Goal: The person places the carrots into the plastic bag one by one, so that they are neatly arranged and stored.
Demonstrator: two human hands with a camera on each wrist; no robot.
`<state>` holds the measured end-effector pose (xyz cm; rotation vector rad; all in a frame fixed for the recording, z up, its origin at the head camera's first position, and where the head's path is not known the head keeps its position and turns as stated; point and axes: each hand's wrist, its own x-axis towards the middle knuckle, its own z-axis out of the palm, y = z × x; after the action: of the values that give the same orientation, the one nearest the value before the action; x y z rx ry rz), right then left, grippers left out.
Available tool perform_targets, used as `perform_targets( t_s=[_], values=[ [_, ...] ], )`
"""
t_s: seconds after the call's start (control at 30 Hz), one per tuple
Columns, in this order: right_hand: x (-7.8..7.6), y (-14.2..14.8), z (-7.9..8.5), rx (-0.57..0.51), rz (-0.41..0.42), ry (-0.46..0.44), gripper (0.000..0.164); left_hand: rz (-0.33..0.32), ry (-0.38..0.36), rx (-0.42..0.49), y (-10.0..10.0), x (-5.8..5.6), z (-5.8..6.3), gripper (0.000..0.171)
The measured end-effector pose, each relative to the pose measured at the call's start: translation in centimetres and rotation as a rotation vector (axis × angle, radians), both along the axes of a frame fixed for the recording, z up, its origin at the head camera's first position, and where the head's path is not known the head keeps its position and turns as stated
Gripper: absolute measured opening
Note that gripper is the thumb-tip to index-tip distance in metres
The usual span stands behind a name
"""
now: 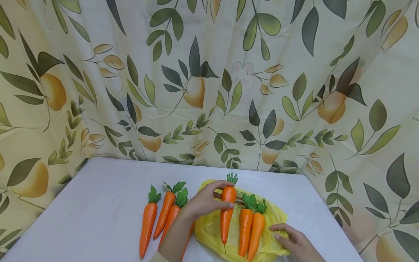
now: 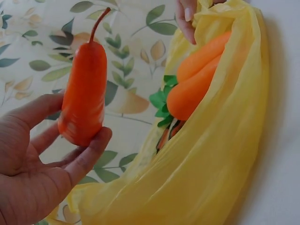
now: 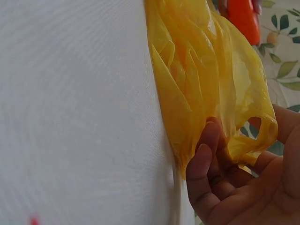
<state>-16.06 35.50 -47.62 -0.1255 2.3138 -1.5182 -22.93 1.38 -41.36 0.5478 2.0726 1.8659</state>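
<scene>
The left hand held a single carrot, green tuft up, between curled thumb and fingers — above the open yellow bag, in which 2 carrots lay. The right hand pinched the bag's edge — other carrots lay leftward on the tabletop.

- One table, white-surfaced, far corners rounded, from my head view.
- One pale cloth, green, grey and orange leaf-and-fruit print, hanging in soft folds behind the table and along both sides.
- One small red spot, too blurred for me to identify.
</scene>
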Motion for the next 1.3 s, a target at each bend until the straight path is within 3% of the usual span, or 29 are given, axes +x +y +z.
perform_targets(
  t_s=[0.23, 0.43, 0.63, 1.0, 1.3],
  values=[
    [0.0, 0.1, 0.1, -0.007, 0.014, -0.001, 0.041, 0.004, -0.014, -0.051, 1.1, -0.4, -0.7, 0.051],
    [0.0, 0.2, 0.2, -0.017, 0.024, -0.004, 0.040, -0.021, -0.034, 0.003, 2.1, -0.8, -1.8, 0.051],
    [0.0, 0.1, 0.2, -0.019, 0.022, -0.012, 0.040, 0.009, -0.050, -0.001, 2.9, -1.2, -2.7, 0.050],
    [0.1, 0.0, 0.2, -0.012, 0.019, -0.003, 0.039, 0.022, -0.067, -0.006, 3.9, -1.2, -4.1, 0.052],
    [0.2, -0.1, 0.2, -0.006, 0.023, -0.001, 0.038, 0.032, -0.058, -0.064, 4.4, -1.1, -4.8, 0.054]
  ],
)
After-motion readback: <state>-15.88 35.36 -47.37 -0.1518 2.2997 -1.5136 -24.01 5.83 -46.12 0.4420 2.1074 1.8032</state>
